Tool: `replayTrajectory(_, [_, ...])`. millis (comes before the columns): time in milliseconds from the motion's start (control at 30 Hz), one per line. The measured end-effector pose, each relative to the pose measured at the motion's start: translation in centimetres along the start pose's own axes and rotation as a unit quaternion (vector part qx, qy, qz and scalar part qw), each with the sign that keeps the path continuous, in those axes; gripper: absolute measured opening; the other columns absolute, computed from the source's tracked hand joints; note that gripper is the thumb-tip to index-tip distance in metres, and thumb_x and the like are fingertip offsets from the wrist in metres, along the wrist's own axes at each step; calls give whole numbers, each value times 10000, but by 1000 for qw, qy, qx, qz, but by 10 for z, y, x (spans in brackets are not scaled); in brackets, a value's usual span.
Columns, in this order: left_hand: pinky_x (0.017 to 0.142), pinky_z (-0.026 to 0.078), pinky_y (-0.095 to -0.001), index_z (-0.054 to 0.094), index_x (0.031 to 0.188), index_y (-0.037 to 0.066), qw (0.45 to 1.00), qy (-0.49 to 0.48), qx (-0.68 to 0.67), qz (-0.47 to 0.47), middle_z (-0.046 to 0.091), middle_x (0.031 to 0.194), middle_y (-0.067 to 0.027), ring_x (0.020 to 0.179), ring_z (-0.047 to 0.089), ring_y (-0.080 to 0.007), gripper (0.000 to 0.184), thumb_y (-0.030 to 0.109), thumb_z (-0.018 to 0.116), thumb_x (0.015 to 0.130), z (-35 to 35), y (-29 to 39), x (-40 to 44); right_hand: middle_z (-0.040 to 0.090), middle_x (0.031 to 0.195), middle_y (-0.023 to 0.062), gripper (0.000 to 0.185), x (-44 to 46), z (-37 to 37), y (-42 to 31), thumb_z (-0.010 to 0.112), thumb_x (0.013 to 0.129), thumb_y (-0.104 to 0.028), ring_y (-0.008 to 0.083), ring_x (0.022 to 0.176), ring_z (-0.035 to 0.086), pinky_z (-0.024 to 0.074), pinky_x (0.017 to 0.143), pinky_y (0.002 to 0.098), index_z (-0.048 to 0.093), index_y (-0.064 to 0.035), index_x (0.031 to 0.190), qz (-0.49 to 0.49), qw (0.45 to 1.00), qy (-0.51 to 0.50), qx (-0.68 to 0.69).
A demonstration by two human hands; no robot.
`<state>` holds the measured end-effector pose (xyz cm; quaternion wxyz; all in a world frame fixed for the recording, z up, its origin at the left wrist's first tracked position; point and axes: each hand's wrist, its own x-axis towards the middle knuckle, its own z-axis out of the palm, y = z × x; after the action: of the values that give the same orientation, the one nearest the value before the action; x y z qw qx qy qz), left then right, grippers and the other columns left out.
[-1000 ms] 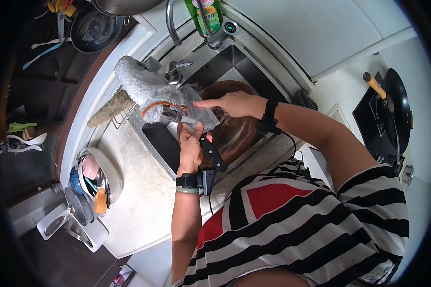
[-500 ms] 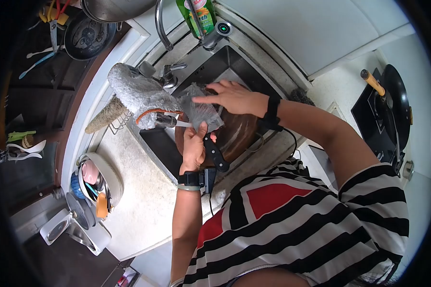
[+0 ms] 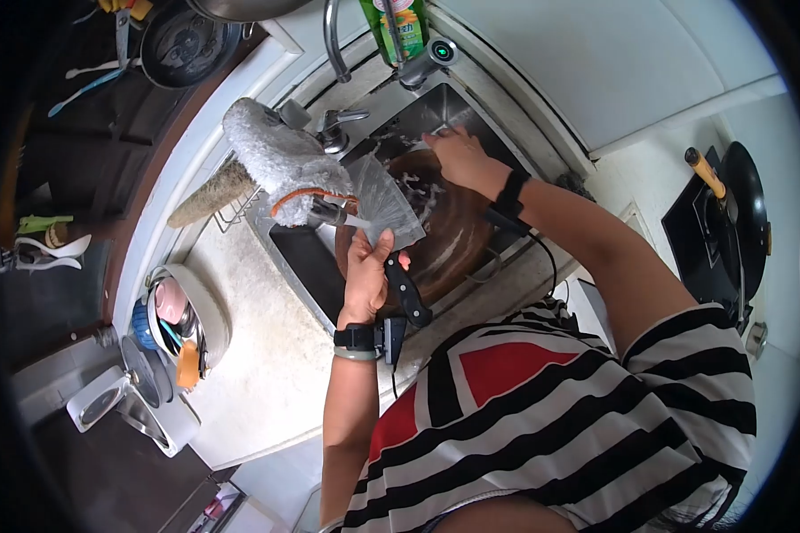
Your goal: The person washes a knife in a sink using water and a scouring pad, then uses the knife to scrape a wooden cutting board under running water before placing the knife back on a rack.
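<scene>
My left hand grips a cleaver over the sink, its broad grey blade tilted up and wet-looking. The black riveted handle sticks out below my fingers toward my body. My thumb presses on the lower blade. Farther back, my right hand is off the blade, fingers apart and reaching toward the sink's far side; the fingertips are partly hidden. Beneath both hands a round brown wooden board lies in the steel sink. Pale wet streaks or scraps show near the board's far edge.
A white fluffy cloth with orange trim hangs beside the blade. Behind are a tap and a green detergent bottle. A tub of dishes stands left on the counter. A wok sits by the stove at right.
My right hand has left the blade and moved back and right over the sink. The cleaver remains in my left hand, its blade now uncovered. The view has shifted slightly.
</scene>
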<state>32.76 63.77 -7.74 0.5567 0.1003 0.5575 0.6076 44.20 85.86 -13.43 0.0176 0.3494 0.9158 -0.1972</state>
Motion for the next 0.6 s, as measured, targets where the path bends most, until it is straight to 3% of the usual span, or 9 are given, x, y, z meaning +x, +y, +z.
replayTrajectory(67, [500,497,-249,478,1084,30,1000,27,-13,5,625,888,-85,573,586,-136,217,135,596,935,-6,-6,-1,671,1012,122,253,-7,-6,-11,557,832,-67,280,918,621,486,800,411,642,-71,1070,-52,995,30,86])
replayTrajectory(133, [508,498,-242,444,1265,120,994,86,-29,-62,596,925,-81,571,574,-137,359,72,560,928,-15,-10,2,678,820,90,138,-24,-18,-46,555,876,-113,225,721,648,514,672,333,643,-30,942,-109,961,-7,254])
replayTrajectory(167, [516,505,-250,426,1300,163,995,64,-35,-74,598,953,-79,583,584,-142,418,48,553,918,-18,-9,2,668,801,62,148,-30,-19,-72,565,902,-151,178,707,639,514,639,302,642,-37,957,-66,913,-107,388])
replayTrajectory(200, [541,520,-265,468,1250,122,994,76,-48,-65,606,951,-69,627,605,-157,357,43,552,912,-26,-19,5,658,782,34,165,-33,-19,-99,575,928,-189,130,693,630,514,606,271,641,-45,973,-25,837,-209,504])
replayTrajectory(300, [590,538,-279,537,1140,73,992,75,-88,-47,623,966,-57,700,631,-174,226,73,560,916,-33,-28,9,661,908,56,313,-31,-1,-130,557,962,-270,87,735,615,516,632,225,612,17,1074,-19,684,-249,686])
replayTrajectory(400, [712,562,-307,537,1149,31,973,26,-229,28,642,996,-97,824,661,-211,239,101,574,924,-48,-44,16,657,1031,110,301,-33,-30,-128,530,973,-220,123,896,636,538,730,270,607,42,1100,-87,692,-344,629])
replayTrajectory(467, [745,553,-305,527,1141,42,962,-42,-270,9,636,1018,-102,890,647,-198,249,75,589,902,-50,-31,16,647,1077,136,318,-31,-36,-118,507,984,-235,155,960,637,534,798,303,597,48,1099,-142,635,-469,597])
replayTrajectory(567, [749,552,-309,534,1128,60,981,-8,-195,-25,638,1022,-79,869,650,-189,313,-63,578,843,-50,-27,32,645,1086,157,331,-26,-38,-96,487,992,-241,201,976,646,533,838,330,579,54,1112,-90,652,-513,552])
replayTrajectory(600, [744,553,-312,537,1130,63,978,-15,-209,-8,641,1019,-77,858,652,-187,324,-82,563,841,-43,-20,28,644,1091,165,332,-23,-37,-89,484,993,-239,224,991,647,535,842,336,570,51,1128,-15,645,-466,605])
